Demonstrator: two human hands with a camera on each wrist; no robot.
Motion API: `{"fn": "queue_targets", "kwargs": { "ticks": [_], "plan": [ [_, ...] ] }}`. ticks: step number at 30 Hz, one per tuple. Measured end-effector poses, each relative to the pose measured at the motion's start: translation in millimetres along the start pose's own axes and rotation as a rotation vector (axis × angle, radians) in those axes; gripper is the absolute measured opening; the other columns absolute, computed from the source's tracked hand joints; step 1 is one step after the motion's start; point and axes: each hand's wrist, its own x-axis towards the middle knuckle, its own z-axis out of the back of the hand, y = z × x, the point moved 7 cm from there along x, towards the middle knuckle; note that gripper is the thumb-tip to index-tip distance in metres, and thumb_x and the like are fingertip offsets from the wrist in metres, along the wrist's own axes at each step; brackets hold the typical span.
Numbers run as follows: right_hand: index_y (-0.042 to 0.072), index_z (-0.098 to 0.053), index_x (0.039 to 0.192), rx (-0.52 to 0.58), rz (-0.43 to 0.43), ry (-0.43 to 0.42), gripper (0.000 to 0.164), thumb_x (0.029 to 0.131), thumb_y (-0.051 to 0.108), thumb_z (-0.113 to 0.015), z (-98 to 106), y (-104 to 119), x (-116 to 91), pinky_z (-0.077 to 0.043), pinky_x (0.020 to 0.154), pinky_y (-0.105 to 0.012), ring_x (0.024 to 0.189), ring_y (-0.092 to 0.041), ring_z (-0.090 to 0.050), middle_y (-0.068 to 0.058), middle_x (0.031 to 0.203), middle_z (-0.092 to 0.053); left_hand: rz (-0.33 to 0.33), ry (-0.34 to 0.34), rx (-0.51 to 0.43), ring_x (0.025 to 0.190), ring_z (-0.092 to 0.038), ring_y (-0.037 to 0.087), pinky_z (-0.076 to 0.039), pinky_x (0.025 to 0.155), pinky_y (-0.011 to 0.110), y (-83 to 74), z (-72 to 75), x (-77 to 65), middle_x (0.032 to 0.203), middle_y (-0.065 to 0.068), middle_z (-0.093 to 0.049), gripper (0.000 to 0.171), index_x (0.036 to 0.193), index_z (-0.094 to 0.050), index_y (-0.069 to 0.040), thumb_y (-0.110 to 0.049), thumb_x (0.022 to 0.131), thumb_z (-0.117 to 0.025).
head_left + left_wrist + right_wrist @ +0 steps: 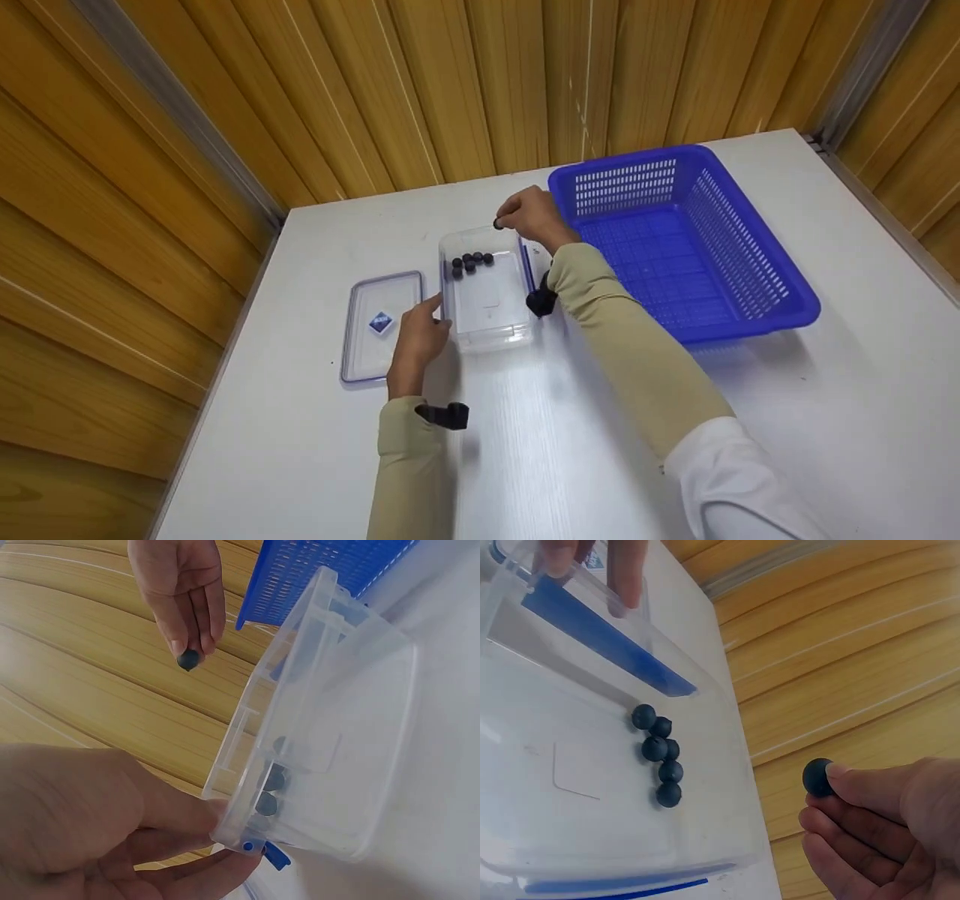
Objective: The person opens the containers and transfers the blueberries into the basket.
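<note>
Between the thumb and fingertips of my right hand (531,216) is a small dark ball (818,778), round and bluish black. The hand is raised near the far end of a clear plastic food container (491,300), which stands without its lid and has blue side latches. Inside, several similar dark balls (655,748) lie grouped on the bottom towards the far left. With thumb and fingers, my left hand (421,337) grips the container's left rim by a blue latch (276,855). In the left wrist view, the container wall partly hides the balls.
A clear lid (360,337) with a blue-and-white label (380,322) lies flat at the container's left. Right of the container stands a large blue plastic basket (757,247) with slotted walls. Wood-look panels (502,90) rise behind the white table (247,420).
</note>
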Motion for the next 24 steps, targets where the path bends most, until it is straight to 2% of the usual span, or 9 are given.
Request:
{"fn": "queue_targets", "kwargs": {
  "ticks": [5, 11, 19, 24],
  "plan": [
    [0.001, -0.071, 0.11, 0.042, -0.011, -0.032, 0.023, 0.089, 0.01, -0.064, 24.9, -3.2, 0.5, -0.051, 0.09, -0.037, 0.105, -0.028, -0.064, -0.018, 0.112, -0.069, 0.004, 0.002, -0.001, 0.109, -0.063, 0.031, -0.053, 0.085, 0.038, -1.0, 0.2, 1.5, 0.138, 0.021, -0.051, 0.049, 0.14, -0.045, 0.001, -0.003, 0.093, -0.056],
    [0.002, -0.07, 0.112, 0.062, -0.06, -0.057, 0.024, 0.092, 0.012, -0.062, 50.6, -19.1, -1.8, -0.05, 0.091, -0.039, 0.106, -0.029, -0.063, -0.017, 0.114, -0.068, 0.011, 0.012, -0.004, 0.111, -0.062, 0.031, -0.053, 0.087, 0.039, -1.4, -0.3, 1.0, 0.14, 0.021, -0.05, 0.05, 0.141, -0.043, 0.0, -0.003, 0.092, -0.055],
    [0.003, -0.07, 0.113, 0.04, -0.087, -0.139, 0.026, 0.091, 0.016, -0.064, 74.8, -40.6, -5.2, -0.048, 0.092, -0.039, 0.108, -0.028, -0.059, -0.016, 0.118, -0.066, 0.033, 0.019, -0.014, 0.112, -0.062, 0.031, -0.053, 0.088, 0.04, 2.7, -0.2, 0.7, 0.141, 0.021, -0.049, 0.05, 0.142, -0.043, -0.001, -0.004, 0.093, -0.055],
    [0.001, -0.07, 0.112, 0.048, -0.107, -0.202, 0.027, 0.09, 0.015, -0.065, 88.5, -57.4, -9.5, -0.046, 0.093, -0.04, 0.109, -0.029, -0.059, -0.018, 0.117, -0.066, 0.002, 0.016, 0.004, 0.108, -0.063, 0.03, -0.052, 0.088, 0.041, 0.5, -0.4, 1.3, 0.139, 0.022, -0.051, 0.05, 0.141, -0.044, 0.001, -0.003, 0.092, -0.056]
  ]
}}
